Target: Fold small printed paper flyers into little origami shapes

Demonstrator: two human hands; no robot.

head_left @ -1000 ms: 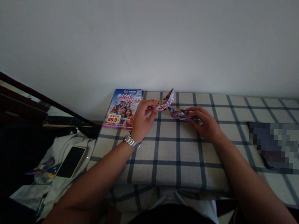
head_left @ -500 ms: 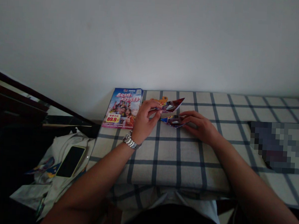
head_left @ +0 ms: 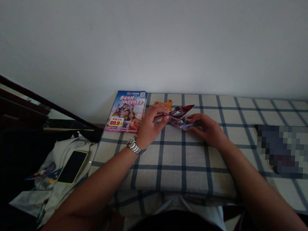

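A colourful folded paper piece [head_left: 179, 117] lies partly raised on the checked cloth [head_left: 172, 158] near the wall. My left hand [head_left: 149, 125], with a metal watch at the wrist, pinches the paper's left flap between thumb and fingers. My right hand [head_left: 207, 129] rests on the cloth, and its fingertips press on the paper's right end. A small orange paper shape [head_left: 164, 104] lies just behind the folded piece.
A printed flyer stack [head_left: 126, 110] lies at the cloth's far left corner. A dark phone [head_left: 72, 166] rests on white fabric lower left. A blurred dark patch [head_left: 283, 150] sits on the cloth at right. The white wall stands close behind.
The raised flap in my left hand has come down from upright to nearly flat over the lower part. My right hand has shifted slightly left, still on the paper.
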